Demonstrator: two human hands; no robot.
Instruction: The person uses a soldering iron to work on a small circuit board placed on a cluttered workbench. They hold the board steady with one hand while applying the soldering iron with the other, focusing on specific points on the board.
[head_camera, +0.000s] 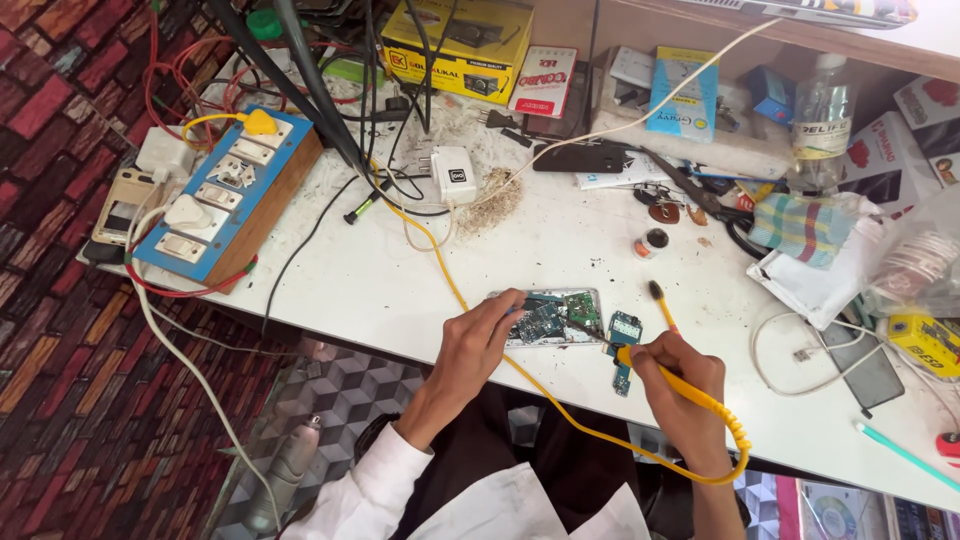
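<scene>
An opened silver phone with its green circuit board exposed (552, 317) lay near the front edge of the white worktable (400, 290). The left hand (478, 342) pinched its left end, fingers closed on the frame. The right hand (676, 378) gripped a yellow-handled soldering iron (668, 378), its tip angled onto the board. A small loose blue circuit board (624, 330) sat just beside the phone. Farther left stood a blue-and-wood switch-and-socket board (225, 195); a clear plastic bottle (822, 115) stood at the far right.
</scene>
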